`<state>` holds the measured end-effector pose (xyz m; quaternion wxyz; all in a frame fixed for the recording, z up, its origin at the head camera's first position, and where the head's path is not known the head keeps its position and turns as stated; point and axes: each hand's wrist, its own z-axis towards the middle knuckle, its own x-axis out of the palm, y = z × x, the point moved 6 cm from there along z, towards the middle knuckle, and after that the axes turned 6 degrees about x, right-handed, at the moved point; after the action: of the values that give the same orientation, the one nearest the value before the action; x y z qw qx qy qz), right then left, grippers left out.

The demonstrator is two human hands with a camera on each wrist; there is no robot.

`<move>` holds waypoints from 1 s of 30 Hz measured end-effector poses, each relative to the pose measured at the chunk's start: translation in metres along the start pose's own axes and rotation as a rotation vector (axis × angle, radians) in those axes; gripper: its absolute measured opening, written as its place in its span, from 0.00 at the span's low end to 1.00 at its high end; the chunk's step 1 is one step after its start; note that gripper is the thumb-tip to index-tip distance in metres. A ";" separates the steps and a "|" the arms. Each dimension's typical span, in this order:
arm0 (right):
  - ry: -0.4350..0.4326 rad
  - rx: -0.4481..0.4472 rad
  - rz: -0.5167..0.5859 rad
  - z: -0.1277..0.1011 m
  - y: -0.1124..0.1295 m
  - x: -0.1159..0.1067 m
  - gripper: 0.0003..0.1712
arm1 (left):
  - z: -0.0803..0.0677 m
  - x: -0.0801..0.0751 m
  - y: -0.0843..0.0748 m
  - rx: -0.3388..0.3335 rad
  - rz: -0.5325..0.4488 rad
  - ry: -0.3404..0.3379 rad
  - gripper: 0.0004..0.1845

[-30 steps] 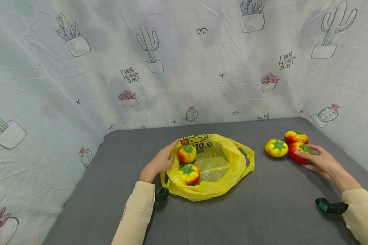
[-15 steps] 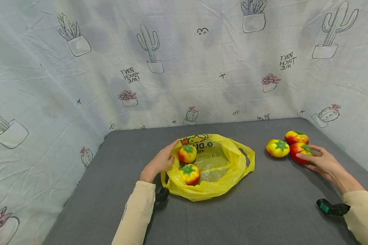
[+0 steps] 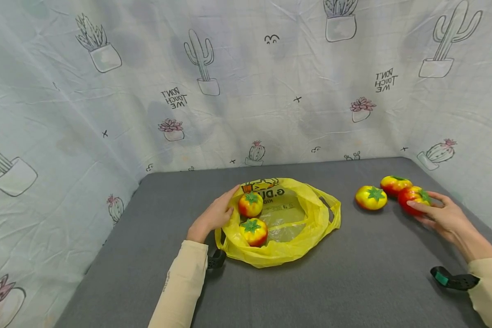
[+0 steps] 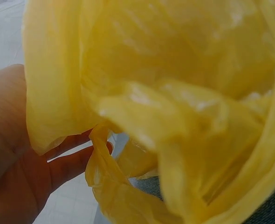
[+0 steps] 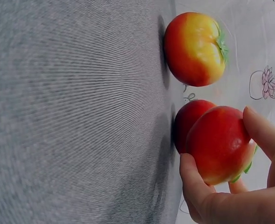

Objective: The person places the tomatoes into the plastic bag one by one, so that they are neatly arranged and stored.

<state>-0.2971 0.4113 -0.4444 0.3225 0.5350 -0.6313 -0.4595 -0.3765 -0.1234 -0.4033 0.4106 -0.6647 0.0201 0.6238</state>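
At the left rim of a yellow plastic bag [image 3: 311, 207], my left hand [image 3: 214, 215] holds the edge, thumb on the inner side; yellow film [image 4: 53, 88] covers part of its fingers in the left wrist view. Two red-and-yellow tomatoes with green star-shaped tops lie inside: an upper tomato [image 3: 249, 207] and a lower tomato [image 3: 253, 234]. My right hand [image 3: 451, 217] grips a redder tomato [image 5: 219, 144] between thumb and fingers, seemingly just above the table. Close behind it is a red-yellow tomato [image 3: 391, 184], and to its left a yellower tomato [image 3: 369, 198].
A grey cloth-covered table [image 3: 311, 291] lies beneath everything. White fabric printed with cacti [image 3: 246, 91] hangs at the back and sides. The bag's handle loop [image 3: 332, 213] sticks out to the right. Black straps are on both wrists.
My right hand has moved a little to the right with the redder tomato, away from the yellower one. The left hand and the bag have stayed in place.
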 end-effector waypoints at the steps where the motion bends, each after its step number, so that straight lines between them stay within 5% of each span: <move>1: -0.010 -0.003 0.007 0.000 0.001 0.000 0.59 | 0.000 0.000 0.000 -0.004 -0.004 0.002 0.36; 17: -0.088 -0.064 0.133 -0.005 0.010 -0.008 0.56 | -0.001 0.001 0.001 -0.002 -0.006 -0.001 0.36; 23: -0.119 -0.065 0.098 0.032 -0.006 -0.026 0.63 | 0.000 0.001 0.000 -0.003 -0.007 0.000 0.36; 30: -0.115 -0.105 0.045 0.055 -0.009 -0.028 0.59 | 0.000 0.001 0.000 -0.005 -0.006 0.005 0.36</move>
<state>-0.3367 0.4509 -0.4705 0.3237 0.4759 -0.6356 -0.5145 -0.3761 -0.1231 -0.4040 0.4107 -0.6673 0.0176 0.6211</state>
